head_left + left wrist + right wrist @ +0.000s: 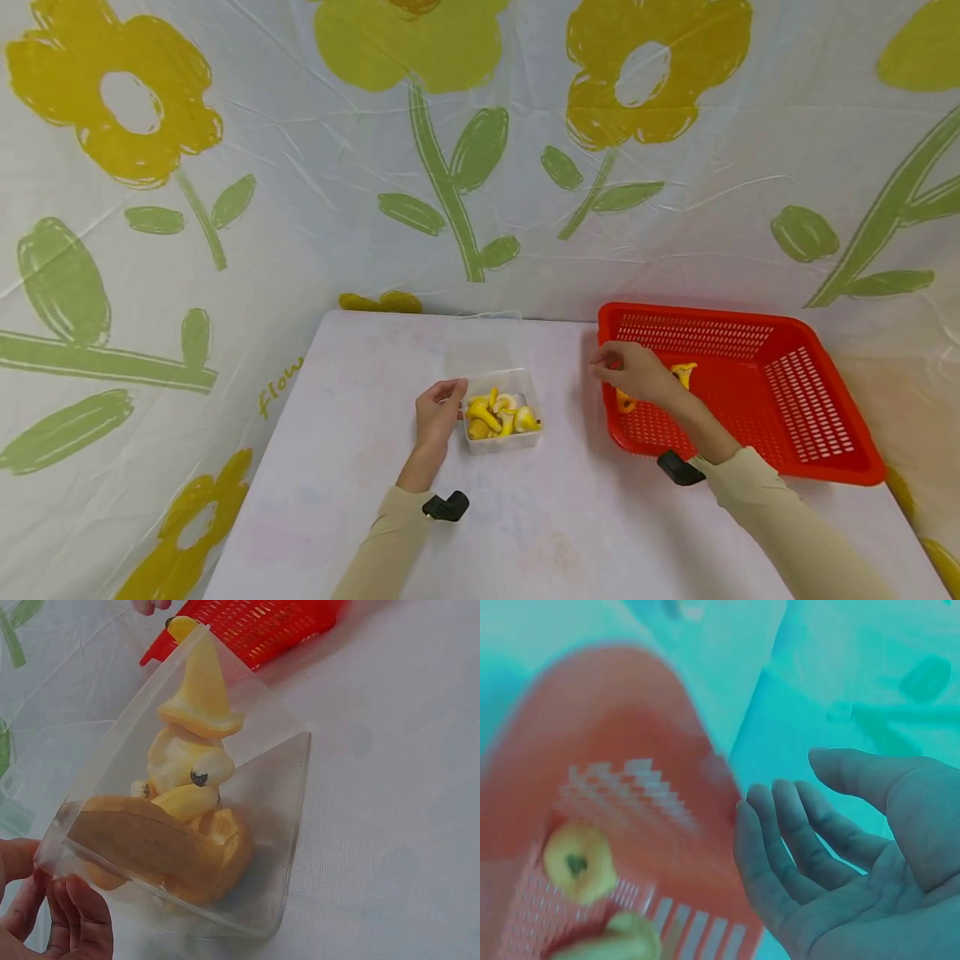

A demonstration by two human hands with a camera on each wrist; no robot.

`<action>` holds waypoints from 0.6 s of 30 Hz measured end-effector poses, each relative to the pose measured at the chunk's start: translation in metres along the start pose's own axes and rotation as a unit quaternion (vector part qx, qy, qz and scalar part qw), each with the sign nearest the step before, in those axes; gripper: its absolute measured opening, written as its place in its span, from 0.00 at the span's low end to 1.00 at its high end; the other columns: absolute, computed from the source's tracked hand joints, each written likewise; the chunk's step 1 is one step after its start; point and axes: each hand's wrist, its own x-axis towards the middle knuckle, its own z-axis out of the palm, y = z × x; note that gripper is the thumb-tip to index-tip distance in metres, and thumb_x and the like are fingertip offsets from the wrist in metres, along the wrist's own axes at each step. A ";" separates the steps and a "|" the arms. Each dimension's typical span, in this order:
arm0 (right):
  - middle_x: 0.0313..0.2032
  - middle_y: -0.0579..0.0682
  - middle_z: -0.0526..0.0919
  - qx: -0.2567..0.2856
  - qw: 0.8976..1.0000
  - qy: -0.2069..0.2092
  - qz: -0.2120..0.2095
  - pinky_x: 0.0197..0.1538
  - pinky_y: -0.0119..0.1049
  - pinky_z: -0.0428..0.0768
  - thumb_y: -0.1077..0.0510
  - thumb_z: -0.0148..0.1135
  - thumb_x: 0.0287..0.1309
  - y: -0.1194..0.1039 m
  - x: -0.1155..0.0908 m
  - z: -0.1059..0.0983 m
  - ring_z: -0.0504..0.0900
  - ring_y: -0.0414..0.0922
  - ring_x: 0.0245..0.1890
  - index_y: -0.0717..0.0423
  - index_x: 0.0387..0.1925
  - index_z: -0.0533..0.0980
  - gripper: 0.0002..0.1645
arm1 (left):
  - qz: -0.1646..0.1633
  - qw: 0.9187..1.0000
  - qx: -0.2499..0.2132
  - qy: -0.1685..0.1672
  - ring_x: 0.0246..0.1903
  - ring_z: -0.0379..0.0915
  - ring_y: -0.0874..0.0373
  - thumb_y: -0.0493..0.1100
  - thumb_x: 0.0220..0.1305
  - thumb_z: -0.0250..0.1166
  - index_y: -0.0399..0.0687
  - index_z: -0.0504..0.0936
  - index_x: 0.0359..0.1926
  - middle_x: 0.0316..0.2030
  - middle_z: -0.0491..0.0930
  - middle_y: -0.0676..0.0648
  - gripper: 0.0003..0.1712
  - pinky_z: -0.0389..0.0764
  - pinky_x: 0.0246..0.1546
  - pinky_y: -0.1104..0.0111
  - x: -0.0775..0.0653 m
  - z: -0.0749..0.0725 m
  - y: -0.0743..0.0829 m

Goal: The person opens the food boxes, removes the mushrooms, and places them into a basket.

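My left hand (437, 414) pinches the left wall of a clear plastic box (504, 446), thumb at the rim and fingers curled outside, as the left wrist view shows. Yellow and cream mushroom-shaped pieces (199, 694) lie heaped in the box, some with a dark spot at one end; a larger tan piece (150, 832) is nearest that hand. Over the left rim of a red basket (817, 400) hovers my right hand (636, 371). It holds nothing in the right wrist view, its fingers loosely bent. Yellow pieces (592, 847) lie inside the basket, partly hidden by this hand in the head view.
The box's clear lid (483, 343) lies folded back behind it. Both stand on a white table (360, 467), the basket along the right edge. A flower-printed cloth (315, 167) hangs behind and to the left. Black cameras (447, 506) sit on both wrists.
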 end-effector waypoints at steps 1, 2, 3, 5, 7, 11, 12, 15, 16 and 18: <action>0.43 0.59 0.84 -0.001 1.000 0.000 0.001 0.42 0.43 0.87 0.58 0.68 0.66 -0.004 0.000 0.004 0.81 0.52 0.40 0.66 0.49 0.79 0.17 | -0.001 1.000 0.000 0.001 0.32 0.72 0.54 0.49 0.70 0.69 0.40 0.87 0.47 0.39 0.81 0.45 0.16 0.78 0.28 0.74 0.000 0.000 0.000; 0.44 0.58 0.84 -0.001 1.000 -0.002 0.000 0.43 0.42 0.87 0.57 0.68 0.66 -0.008 0.001 0.008 0.81 0.52 0.40 0.65 0.49 0.79 0.17 | -0.003 1.000 0.000 0.002 0.32 0.72 0.54 0.49 0.70 0.69 0.40 0.87 0.47 0.39 0.81 0.45 0.16 0.78 0.28 0.74 0.000 0.000 0.001; 0.44 0.58 0.85 -0.003 1.000 -0.003 -0.003 0.43 0.41 0.87 0.56 0.69 0.66 -0.012 0.001 0.012 0.82 0.52 0.40 0.64 0.49 0.79 0.17 | -0.003 1.000 0.001 0.003 0.32 0.72 0.54 0.49 0.70 0.69 0.40 0.87 0.47 0.39 0.81 0.45 0.16 0.78 0.28 0.75 0.000 0.001 0.001; 0.44 0.57 0.85 0.007 1.000 -0.007 -0.007 0.45 0.42 0.87 0.56 0.69 0.66 -0.019 0.002 0.020 0.82 0.52 0.42 0.63 0.50 0.79 0.17 | -0.005 1.000 0.004 0.005 0.32 0.73 0.54 0.49 0.70 0.69 0.41 0.87 0.47 0.39 0.81 0.45 0.15 0.78 0.28 0.75 0.000 0.001 0.001; 0.45 0.56 0.85 0.015 1.000 -0.013 -0.011 0.46 0.42 0.87 0.56 0.69 0.65 -0.026 0.003 0.028 0.83 0.51 0.43 0.62 0.50 0.79 0.17 | -0.007 1.000 0.006 0.008 0.33 0.73 0.53 0.49 0.70 0.69 0.41 0.87 0.47 0.39 0.82 0.46 0.15 0.79 0.28 0.75 0.000 0.001 0.001; 0.44 0.55 0.85 0.027 0.999 -0.038 -0.027 0.46 0.40 0.86 0.57 0.69 0.65 -0.037 0.009 0.045 0.82 0.51 0.43 0.62 0.50 0.79 0.16 | -0.010 1.000 0.005 0.009 0.33 0.74 0.52 0.50 0.70 0.69 0.41 0.87 0.47 0.39 0.82 0.46 0.16 0.79 0.29 0.75 0.001 0.001 0.000; 0.44 0.55 0.84 0.028 0.998 -0.045 -0.032 0.45 0.40 0.86 0.58 0.69 0.65 -0.039 0.011 0.049 0.82 0.51 0.43 0.62 0.49 0.79 0.15 | -0.010 1.000 0.004 0.008 0.33 0.74 0.52 0.50 0.70 0.70 0.42 0.87 0.47 0.39 0.82 0.46 0.16 0.79 0.29 0.75 0.001 0.000 0.000; 0.42 0.53 0.84 0.027 0.996 -0.067 -0.046 0.45 0.37 0.86 0.59 0.69 0.64 -0.045 0.015 0.062 0.81 0.50 0.42 0.62 0.48 0.79 0.14 | -0.011 1.000 -0.003 0.004 0.31 0.73 0.54 0.50 0.69 0.70 0.41 0.87 0.48 0.39 0.82 0.45 0.17 0.79 0.29 0.74 0.001 0.000 0.001; 0.42 0.53 0.84 0.025 0.995 -0.076 -0.052 0.45 0.37 0.85 0.60 0.69 0.64 -0.047 0.016 0.065 0.81 0.50 0.43 0.62 0.48 0.79 0.14 | -0.012 1.000 -0.005 0.002 0.30 0.72 0.55 0.50 0.69 0.70 0.41 0.87 0.48 0.39 0.82 0.45 0.16 0.79 0.29 0.74 0.001 0.000 0.001; 0.43 0.54 0.83 0.016 0.993 -0.095 -0.069 0.46 0.37 0.85 0.62 0.69 0.64 -0.051 0.018 0.072 0.81 0.50 0.43 0.63 0.49 0.79 0.14 | -0.012 1.000 -0.008 0.000 0.29 0.72 0.56 0.50 0.69 0.70 0.41 0.87 0.48 0.40 0.82 0.45 0.17 0.79 0.29 0.74 0.000 -0.001 0.002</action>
